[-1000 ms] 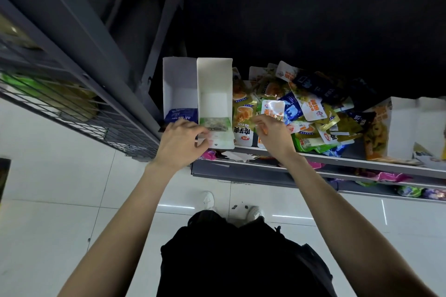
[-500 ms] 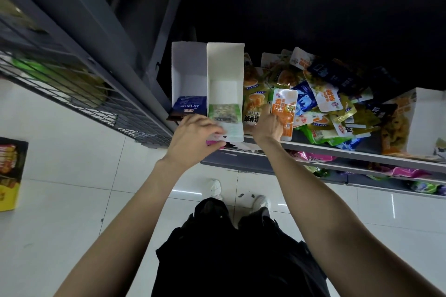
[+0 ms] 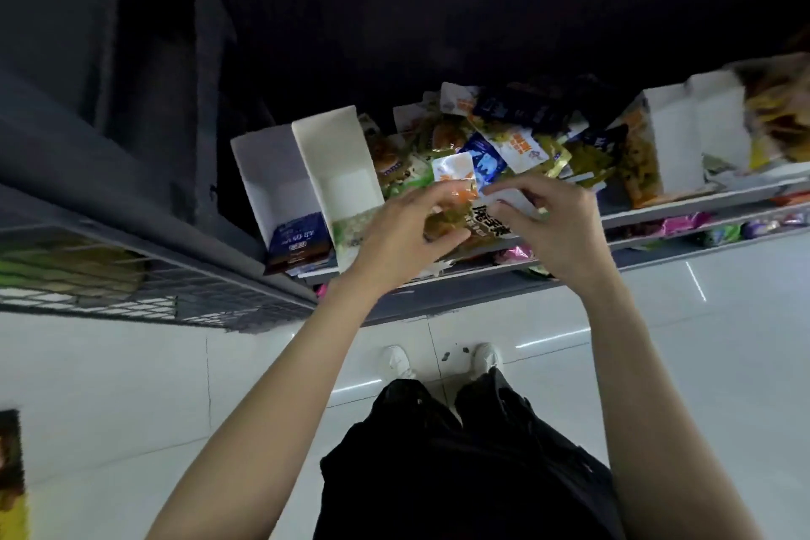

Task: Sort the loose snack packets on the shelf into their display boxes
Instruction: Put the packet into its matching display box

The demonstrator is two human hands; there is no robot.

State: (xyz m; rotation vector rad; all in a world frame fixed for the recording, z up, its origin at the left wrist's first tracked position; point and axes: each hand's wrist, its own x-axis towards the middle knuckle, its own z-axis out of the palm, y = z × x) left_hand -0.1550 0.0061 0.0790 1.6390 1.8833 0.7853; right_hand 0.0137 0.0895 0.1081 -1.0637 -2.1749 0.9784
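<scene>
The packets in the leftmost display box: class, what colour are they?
Dark blue with white lettering, the packets sit low in the box; the head view shows them.

Two open white boxes (image 3: 337, 162) stand at the shelf's (image 3: 657, 210) left, their upper parts free. Right of them, heaped packets (image 3: 517, 140) crowd the shelf up to further boxes (image 3: 683, 132).

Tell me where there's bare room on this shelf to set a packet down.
Free: the back of the two white display boxes, the left box behind its dark blue packets, and the second box behind its green packets. Crowded: the loose pile fills the shelf from the second box to the right boxes, where both hands work.
</scene>
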